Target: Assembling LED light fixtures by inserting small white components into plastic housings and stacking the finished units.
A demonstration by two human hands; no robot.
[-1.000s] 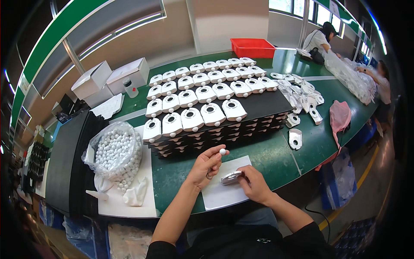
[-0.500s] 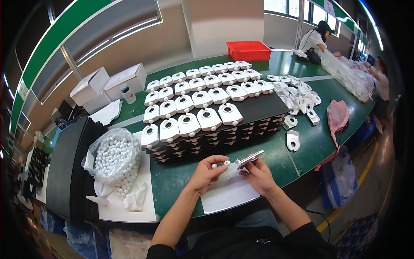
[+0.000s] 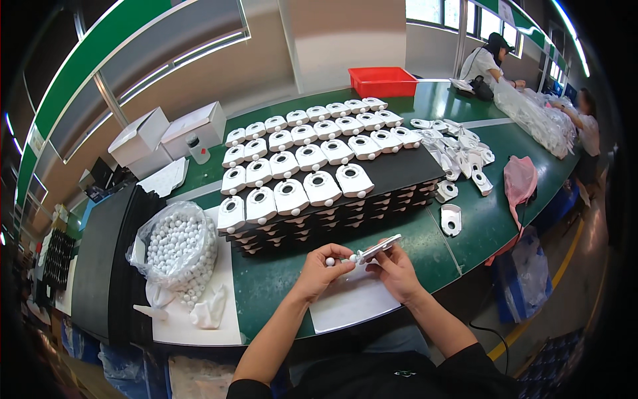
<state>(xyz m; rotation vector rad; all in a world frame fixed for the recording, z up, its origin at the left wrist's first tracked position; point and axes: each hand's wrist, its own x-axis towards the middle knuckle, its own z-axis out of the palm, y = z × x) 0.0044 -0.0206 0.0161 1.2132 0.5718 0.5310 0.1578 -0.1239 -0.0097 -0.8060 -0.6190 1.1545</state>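
Observation:
My left hand (image 3: pixel 321 267) pinches a small white ball (image 3: pixel 330 261) between thumb and fingers. My right hand (image 3: pixel 395 268) grips a flat white plastic part (image 3: pixel 376 250), tilted up on edge, its lower end close to the ball. Both hands hover over a white sheet (image 3: pixel 350 299) lying on the green table (image 3: pixel 266 292). Just beyond them stands a stack of black trays (image 3: pixel 392 173) with rows of white plastic housings (image 3: pixel 306 163) on top.
A clear bag of white balls (image 3: pixel 178 247) rests at my left on a white board. Loose white parts (image 3: pixel 458 156) and a pink bag (image 3: pixel 519 181) lie to the right. White boxes (image 3: pixel 166 133) and a red bin (image 3: pixel 382 81) stand at the back. Two people work at the far right.
My right hand has lifted the white part off the sheet and tilted it up. My left hand has come down and brought the ball beside the part's end.

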